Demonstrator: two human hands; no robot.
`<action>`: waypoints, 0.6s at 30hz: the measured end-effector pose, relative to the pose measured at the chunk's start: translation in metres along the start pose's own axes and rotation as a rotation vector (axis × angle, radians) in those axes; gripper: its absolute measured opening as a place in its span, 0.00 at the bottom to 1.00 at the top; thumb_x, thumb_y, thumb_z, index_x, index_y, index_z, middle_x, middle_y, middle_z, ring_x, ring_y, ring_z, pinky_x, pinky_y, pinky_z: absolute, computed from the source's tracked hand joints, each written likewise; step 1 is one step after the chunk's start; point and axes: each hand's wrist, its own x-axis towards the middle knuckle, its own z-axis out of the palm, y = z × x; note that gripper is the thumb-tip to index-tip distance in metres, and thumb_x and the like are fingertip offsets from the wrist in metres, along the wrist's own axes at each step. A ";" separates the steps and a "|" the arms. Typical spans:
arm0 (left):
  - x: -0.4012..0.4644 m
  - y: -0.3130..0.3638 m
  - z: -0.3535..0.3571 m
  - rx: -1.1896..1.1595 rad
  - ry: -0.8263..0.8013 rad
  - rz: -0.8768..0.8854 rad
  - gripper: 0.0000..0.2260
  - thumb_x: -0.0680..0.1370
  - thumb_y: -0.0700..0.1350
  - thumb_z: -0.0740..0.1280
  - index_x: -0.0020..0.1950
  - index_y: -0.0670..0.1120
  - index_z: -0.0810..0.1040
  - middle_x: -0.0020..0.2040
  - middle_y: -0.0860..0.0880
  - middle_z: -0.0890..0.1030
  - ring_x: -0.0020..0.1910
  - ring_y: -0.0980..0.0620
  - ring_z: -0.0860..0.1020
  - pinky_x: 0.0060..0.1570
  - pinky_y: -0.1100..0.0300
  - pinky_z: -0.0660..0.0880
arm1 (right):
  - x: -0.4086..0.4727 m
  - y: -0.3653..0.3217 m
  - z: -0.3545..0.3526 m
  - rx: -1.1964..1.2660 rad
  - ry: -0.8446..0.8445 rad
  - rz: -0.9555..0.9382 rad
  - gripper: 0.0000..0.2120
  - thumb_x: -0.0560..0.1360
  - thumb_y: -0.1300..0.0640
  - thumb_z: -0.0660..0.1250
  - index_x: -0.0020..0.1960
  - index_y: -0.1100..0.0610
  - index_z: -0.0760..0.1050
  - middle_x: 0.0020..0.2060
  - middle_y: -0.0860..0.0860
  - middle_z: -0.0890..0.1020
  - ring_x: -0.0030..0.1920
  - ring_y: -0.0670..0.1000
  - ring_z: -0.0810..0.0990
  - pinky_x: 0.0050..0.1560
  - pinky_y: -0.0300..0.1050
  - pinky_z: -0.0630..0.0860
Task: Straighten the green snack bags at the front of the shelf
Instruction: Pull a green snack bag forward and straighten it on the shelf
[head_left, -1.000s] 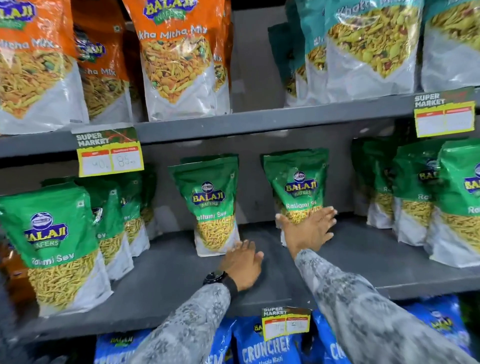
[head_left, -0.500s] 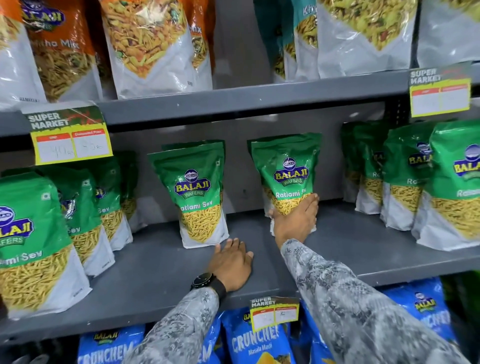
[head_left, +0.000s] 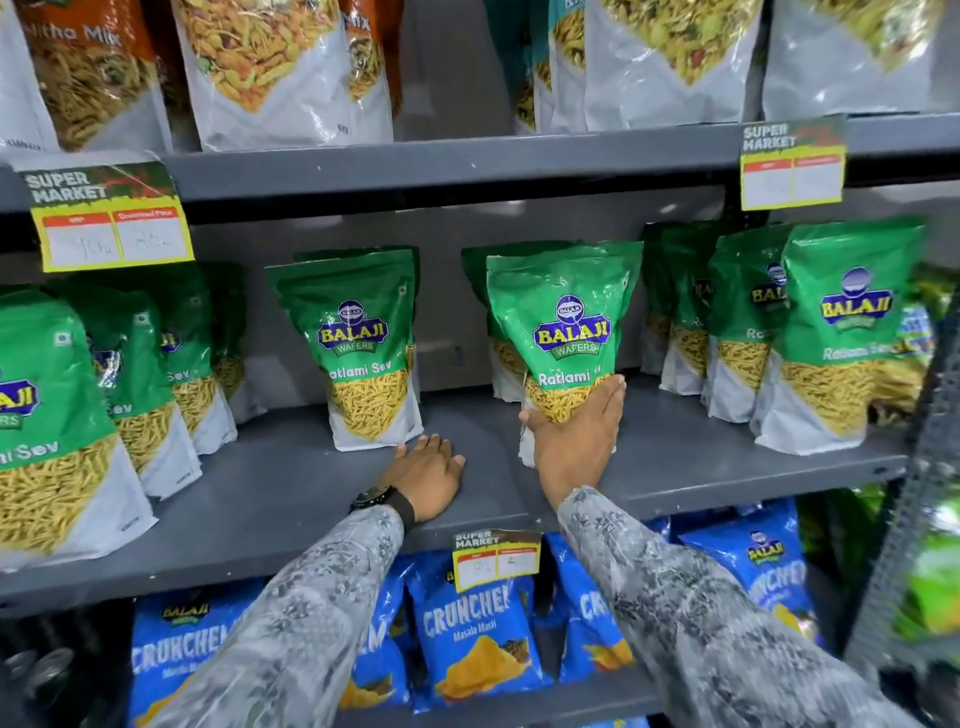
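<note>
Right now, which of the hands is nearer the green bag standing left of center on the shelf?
Left. The left hand lies flat on the shelf just before that green bag, fingertips near its base. The right hand grips the neighboring bag to the right.

Roughly eleven green snack bags (head_left: 569, 332) (rear ones overlap), four price tags (head_left: 111, 215), two hands (head_left: 574, 441).

A supermarket aisle: grey metal shelves (head_left: 467, 161) stocked with packaged snack bags (head_left: 358, 348), "Super Market" price tags (head_left: 109, 215) clipped along the edges.
</note>
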 end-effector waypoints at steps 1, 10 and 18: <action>-0.001 0.000 0.000 0.000 0.003 -0.001 0.26 0.85 0.55 0.47 0.80 0.43 0.62 0.83 0.43 0.59 0.83 0.45 0.56 0.81 0.45 0.48 | -0.003 0.000 -0.006 0.006 -0.001 -0.002 0.60 0.67 0.50 0.83 0.84 0.64 0.47 0.84 0.60 0.55 0.84 0.59 0.54 0.82 0.55 0.53; -0.006 0.004 -0.005 0.020 0.037 0.009 0.22 0.86 0.52 0.49 0.69 0.41 0.71 0.74 0.41 0.71 0.76 0.43 0.66 0.76 0.45 0.60 | -0.025 0.006 -0.048 0.067 -0.007 -0.013 0.62 0.67 0.49 0.84 0.85 0.60 0.46 0.84 0.56 0.55 0.84 0.56 0.54 0.82 0.54 0.54; -0.007 0.003 -0.005 0.029 0.058 0.025 0.23 0.86 0.52 0.49 0.73 0.41 0.70 0.77 0.41 0.69 0.78 0.44 0.65 0.78 0.47 0.58 | -0.031 0.009 -0.062 0.086 -0.013 -0.014 0.62 0.66 0.49 0.84 0.85 0.59 0.46 0.84 0.55 0.56 0.83 0.55 0.56 0.80 0.46 0.52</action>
